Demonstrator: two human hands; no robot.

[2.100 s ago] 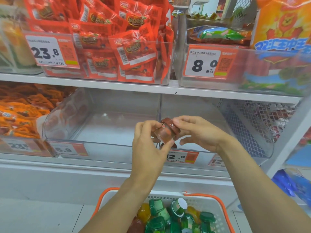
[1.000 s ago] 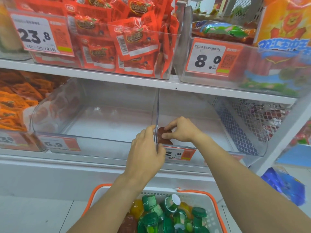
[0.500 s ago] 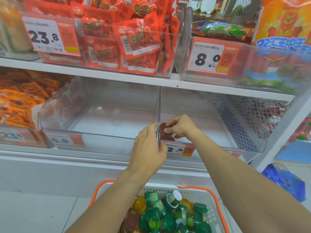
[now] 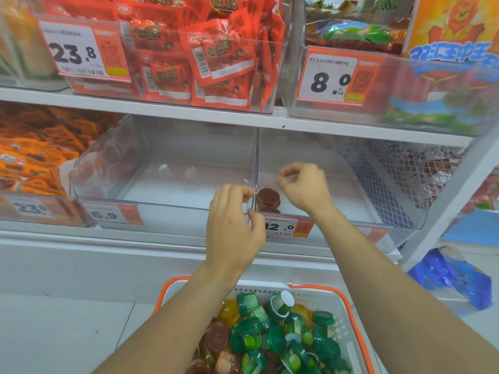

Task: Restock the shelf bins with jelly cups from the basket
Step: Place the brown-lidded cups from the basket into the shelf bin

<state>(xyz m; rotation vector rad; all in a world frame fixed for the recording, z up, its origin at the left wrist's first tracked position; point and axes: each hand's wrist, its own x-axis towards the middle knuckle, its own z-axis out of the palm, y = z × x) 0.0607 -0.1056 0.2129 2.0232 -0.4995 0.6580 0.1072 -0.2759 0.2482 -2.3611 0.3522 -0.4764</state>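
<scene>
Now my left hand [image 4: 233, 228], fingers loosely curled and holding nothing, hangs left of the brown jelly cup [image 4: 267, 197], which my right hand [image 4: 303, 186] has released, fingers slack, just right of it. That cup stands alone in the clear right bin [image 4: 351, 211]; below it, the basket [image 4: 337, 300] holds mostly green cups.
</scene>
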